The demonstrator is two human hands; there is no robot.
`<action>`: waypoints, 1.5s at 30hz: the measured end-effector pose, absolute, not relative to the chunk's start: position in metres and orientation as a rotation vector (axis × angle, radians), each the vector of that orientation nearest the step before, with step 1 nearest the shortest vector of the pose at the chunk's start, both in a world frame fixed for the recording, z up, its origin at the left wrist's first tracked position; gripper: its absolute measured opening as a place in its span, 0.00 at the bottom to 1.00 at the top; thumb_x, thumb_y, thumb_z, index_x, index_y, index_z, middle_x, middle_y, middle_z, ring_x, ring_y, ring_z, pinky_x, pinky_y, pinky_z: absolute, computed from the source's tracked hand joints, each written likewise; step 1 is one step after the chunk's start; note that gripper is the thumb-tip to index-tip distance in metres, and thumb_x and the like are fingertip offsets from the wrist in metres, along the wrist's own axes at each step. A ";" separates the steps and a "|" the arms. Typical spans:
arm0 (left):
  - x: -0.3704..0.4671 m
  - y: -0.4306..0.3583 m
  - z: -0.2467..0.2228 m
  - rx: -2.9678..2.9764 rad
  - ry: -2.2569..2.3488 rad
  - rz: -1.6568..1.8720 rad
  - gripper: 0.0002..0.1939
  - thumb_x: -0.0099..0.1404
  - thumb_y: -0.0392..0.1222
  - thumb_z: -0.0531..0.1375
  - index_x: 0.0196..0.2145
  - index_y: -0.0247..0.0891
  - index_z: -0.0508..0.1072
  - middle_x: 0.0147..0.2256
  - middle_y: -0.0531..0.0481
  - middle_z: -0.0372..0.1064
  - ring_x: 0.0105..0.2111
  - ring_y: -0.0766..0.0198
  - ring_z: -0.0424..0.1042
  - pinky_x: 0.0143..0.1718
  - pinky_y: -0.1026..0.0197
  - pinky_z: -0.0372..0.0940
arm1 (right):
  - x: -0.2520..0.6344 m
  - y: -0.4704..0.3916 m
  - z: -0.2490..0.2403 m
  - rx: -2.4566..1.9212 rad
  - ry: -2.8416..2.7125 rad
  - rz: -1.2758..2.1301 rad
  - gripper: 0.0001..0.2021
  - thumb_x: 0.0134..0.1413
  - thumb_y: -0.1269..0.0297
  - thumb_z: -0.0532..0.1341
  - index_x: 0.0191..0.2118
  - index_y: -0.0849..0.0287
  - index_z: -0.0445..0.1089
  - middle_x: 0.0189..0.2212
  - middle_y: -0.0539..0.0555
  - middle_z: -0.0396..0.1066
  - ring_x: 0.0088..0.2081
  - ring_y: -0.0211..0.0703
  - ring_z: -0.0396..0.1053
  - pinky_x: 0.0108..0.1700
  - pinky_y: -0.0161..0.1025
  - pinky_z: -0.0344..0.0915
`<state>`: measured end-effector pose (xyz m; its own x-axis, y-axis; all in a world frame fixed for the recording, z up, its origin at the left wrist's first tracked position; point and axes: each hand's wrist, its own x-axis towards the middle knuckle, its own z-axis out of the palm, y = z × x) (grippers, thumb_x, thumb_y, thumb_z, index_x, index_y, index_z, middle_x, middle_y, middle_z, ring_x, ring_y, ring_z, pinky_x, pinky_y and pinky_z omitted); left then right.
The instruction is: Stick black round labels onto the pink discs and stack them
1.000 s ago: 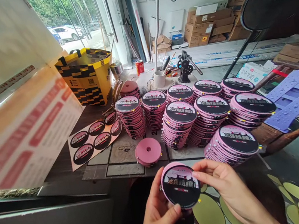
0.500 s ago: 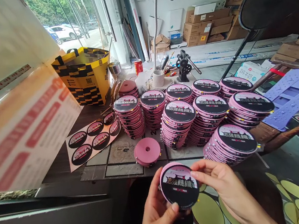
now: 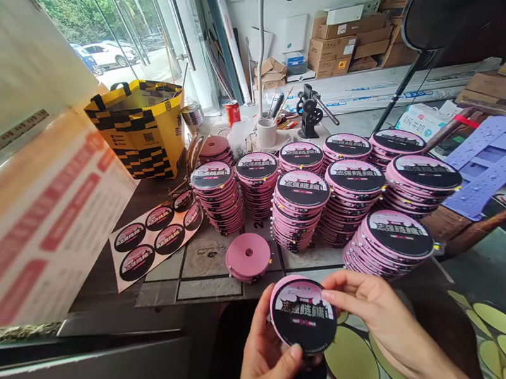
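Both hands, left hand [image 3: 266, 367] and right hand [image 3: 379, 317], grip closed on 1 pink disc [image 3: 303, 314]; its label, seemingly flush, wants firm, even pressing.

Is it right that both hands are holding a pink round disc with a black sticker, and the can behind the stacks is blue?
Not quite. The can is red, not blue, as the head view shows. The rest is right: the left hand and the right hand hold the pink disc with its black sticker.

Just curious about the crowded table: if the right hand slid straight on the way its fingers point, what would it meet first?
Probably the left hand: the right hand points left across the labelled pink disc both hold.
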<state>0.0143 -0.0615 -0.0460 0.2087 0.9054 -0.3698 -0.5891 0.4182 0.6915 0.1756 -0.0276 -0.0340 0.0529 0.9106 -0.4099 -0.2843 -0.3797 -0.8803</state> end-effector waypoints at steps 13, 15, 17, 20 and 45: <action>0.014 -0.062 -0.044 0.458 0.857 1.084 0.33 0.48 0.41 0.69 0.52 0.50 0.67 0.48 0.43 0.68 0.42 0.52 0.70 0.35 0.58 0.70 | 0.176 -0.028 -0.032 -1.310 -0.690 1.540 0.11 0.34 0.60 0.71 0.24 0.60 0.73 0.21 0.49 0.70 0.24 0.34 0.62 0.28 0.32 0.60; 0.014 -0.062 -0.044 0.451 0.856 1.083 0.33 0.48 0.41 0.69 0.52 0.50 0.67 0.48 0.43 0.68 0.42 0.52 0.70 0.35 0.58 0.70 | 0.176 -0.028 -0.032 -1.312 -0.688 1.539 0.11 0.33 0.60 0.71 0.24 0.61 0.73 0.21 0.49 0.70 0.24 0.35 0.62 0.28 0.32 0.60; 0.014 -0.062 -0.044 0.448 0.858 1.077 0.33 0.48 0.41 0.69 0.52 0.49 0.66 0.48 0.43 0.68 0.42 0.52 0.71 0.35 0.58 0.70 | 0.176 -0.028 -0.032 -1.308 -0.691 1.542 0.11 0.34 0.60 0.71 0.24 0.61 0.73 0.21 0.49 0.70 0.24 0.35 0.62 0.28 0.32 0.60; 0.014 -0.061 -0.044 0.453 0.852 1.077 0.33 0.48 0.41 0.69 0.53 0.49 0.66 0.48 0.43 0.68 0.42 0.52 0.71 0.34 0.58 0.70 | 0.177 -0.028 -0.034 -1.291 -0.696 1.557 0.11 0.34 0.61 0.71 0.25 0.61 0.73 0.21 0.49 0.70 0.24 0.34 0.62 0.28 0.32 0.60; 0.015 -0.063 -0.047 0.456 0.874 1.100 0.30 0.49 0.40 0.68 0.51 0.51 0.68 0.47 0.45 0.70 0.44 0.53 0.70 0.42 0.55 0.68 | 0.175 -0.029 -0.033 -1.353 -0.704 1.509 0.12 0.32 0.59 0.71 0.24 0.60 0.73 0.21 0.50 0.70 0.24 0.36 0.62 0.27 0.32 0.60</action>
<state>0.0146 -0.0628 -0.0467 0.1800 0.9068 -0.3812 -0.5758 0.4114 0.7066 0.1751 -0.0294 -0.0331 0.0702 0.9097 -0.4093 -0.2706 -0.3775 -0.8856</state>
